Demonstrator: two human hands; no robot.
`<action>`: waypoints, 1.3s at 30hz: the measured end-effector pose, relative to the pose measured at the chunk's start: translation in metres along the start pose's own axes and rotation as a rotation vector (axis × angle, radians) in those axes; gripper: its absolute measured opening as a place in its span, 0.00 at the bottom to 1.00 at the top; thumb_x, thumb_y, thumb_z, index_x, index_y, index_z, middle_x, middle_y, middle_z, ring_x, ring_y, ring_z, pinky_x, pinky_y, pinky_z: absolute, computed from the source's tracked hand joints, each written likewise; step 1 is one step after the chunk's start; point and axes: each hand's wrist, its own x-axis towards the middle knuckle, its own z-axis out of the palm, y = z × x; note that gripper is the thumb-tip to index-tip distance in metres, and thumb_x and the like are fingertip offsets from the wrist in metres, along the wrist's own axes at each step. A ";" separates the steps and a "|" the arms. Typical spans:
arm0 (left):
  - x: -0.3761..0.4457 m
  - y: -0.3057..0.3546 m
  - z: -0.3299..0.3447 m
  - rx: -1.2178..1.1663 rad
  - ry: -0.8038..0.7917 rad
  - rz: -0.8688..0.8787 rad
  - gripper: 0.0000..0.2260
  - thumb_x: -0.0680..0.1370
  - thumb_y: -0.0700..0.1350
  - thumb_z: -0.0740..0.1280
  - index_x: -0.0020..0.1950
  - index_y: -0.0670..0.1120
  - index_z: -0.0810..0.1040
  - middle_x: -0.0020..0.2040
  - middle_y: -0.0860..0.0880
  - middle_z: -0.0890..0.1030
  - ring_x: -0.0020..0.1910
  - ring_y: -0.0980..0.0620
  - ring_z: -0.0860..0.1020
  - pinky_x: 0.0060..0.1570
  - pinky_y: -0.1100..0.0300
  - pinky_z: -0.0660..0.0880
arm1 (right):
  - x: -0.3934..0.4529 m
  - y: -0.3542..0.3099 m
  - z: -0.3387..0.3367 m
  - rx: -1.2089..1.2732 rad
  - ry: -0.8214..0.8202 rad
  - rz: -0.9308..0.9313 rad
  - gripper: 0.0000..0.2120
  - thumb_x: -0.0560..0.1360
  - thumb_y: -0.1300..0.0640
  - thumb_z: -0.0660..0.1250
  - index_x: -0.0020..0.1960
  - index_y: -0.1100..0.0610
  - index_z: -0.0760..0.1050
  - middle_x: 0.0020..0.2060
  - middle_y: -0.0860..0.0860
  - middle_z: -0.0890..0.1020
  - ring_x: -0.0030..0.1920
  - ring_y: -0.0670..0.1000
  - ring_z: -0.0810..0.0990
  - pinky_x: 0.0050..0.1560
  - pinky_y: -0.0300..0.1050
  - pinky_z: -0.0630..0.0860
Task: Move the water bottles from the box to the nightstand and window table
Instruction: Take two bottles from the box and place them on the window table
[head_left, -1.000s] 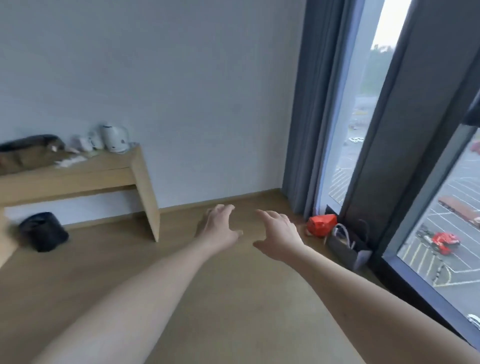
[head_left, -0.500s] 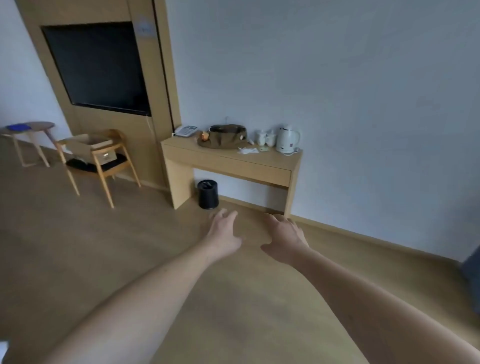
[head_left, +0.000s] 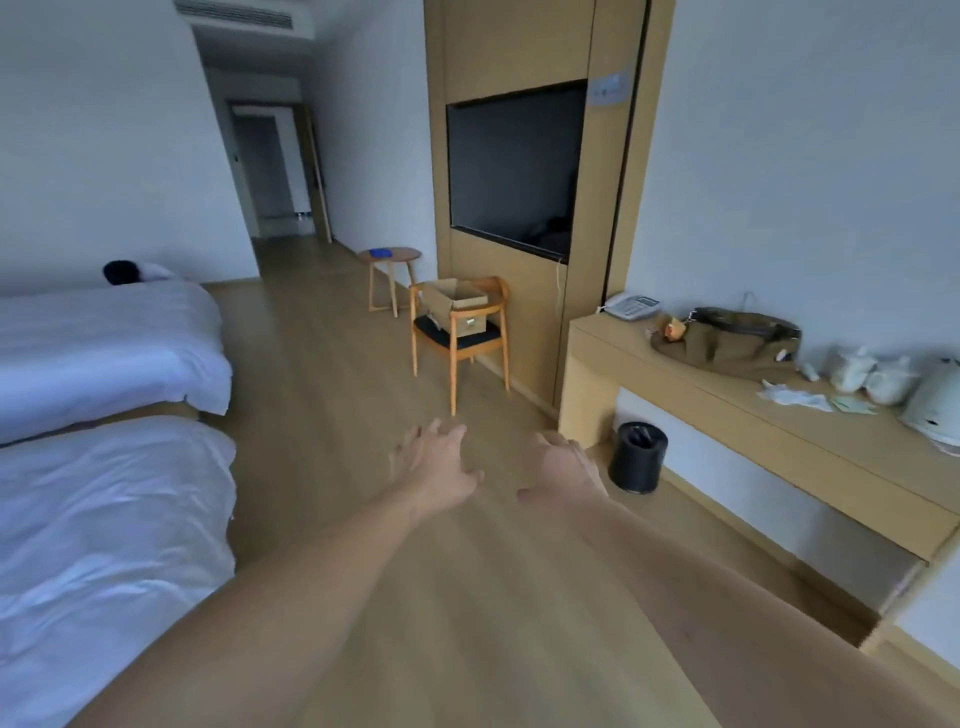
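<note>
Two bare hands extend into the lower centre of the frame over the wooden floor (head_left: 322, 364). The left hand (head_left: 434, 470) has its fingers spread and relaxed and holds nothing; the right hand (head_left: 563, 473) is turned palm-down with its fingers loosely bent and likewise holds nothing. The two hands are near each other but apart. One cardboard box (head_left: 456, 304), flaps open, sits on the seat of one wooden chair (head_left: 460, 338) in the centre of the frame, well apart from both hands; the contents of the box cannot be made out, and no bottle can be distinguished from this angle. One small round table (head_left: 389, 257) stands just beyond the chair and carries one blue item (head_left: 379, 253). Two beds (head_left: 104, 338) with white covers occupy the left side of the frame. One dark screen (head_left: 511, 166) is set in a wooden panel at upper centre. One long desk (head_left: 753, 415) runs along the right side and carries one telephone (head_left: 631, 306), one olive bag (head_left: 727, 343), two white cups (head_left: 872, 376) and one white kettle (head_left: 935, 400) at the right edge. One black bin (head_left: 636, 457) stands on the floor under the near end of the desk, just right of the right hand.
</note>
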 end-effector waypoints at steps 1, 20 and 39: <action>0.016 -0.003 -0.005 -0.001 0.022 -0.025 0.32 0.76 0.62 0.69 0.77 0.55 0.66 0.77 0.46 0.68 0.74 0.41 0.66 0.69 0.43 0.69 | 0.023 -0.003 -0.001 -0.002 0.000 -0.033 0.37 0.73 0.53 0.73 0.77 0.52 0.62 0.67 0.56 0.72 0.67 0.59 0.71 0.63 0.55 0.73; 0.352 -0.197 0.011 -0.076 -0.004 -0.119 0.29 0.77 0.58 0.67 0.75 0.49 0.66 0.72 0.46 0.70 0.71 0.41 0.66 0.63 0.44 0.70 | 0.408 -0.115 0.079 0.029 -0.046 -0.170 0.33 0.71 0.57 0.72 0.74 0.47 0.66 0.68 0.53 0.73 0.68 0.59 0.70 0.64 0.57 0.71; 0.739 -0.352 0.009 -0.029 -0.022 -0.079 0.28 0.78 0.58 0.66 0.76 0.50 0.66 0.72 0.45 0.71 0.70 0.40 0.68 0.65 0.42 0.72 | 0.817 -0.190 0.134 0.087 -0.041 -0.083 0.39 0.71 0.54 0.73 0.78 0.48 0.61 0.71 0.53 0.71 0.70 0.59 0.70 0.65 0.59 0.71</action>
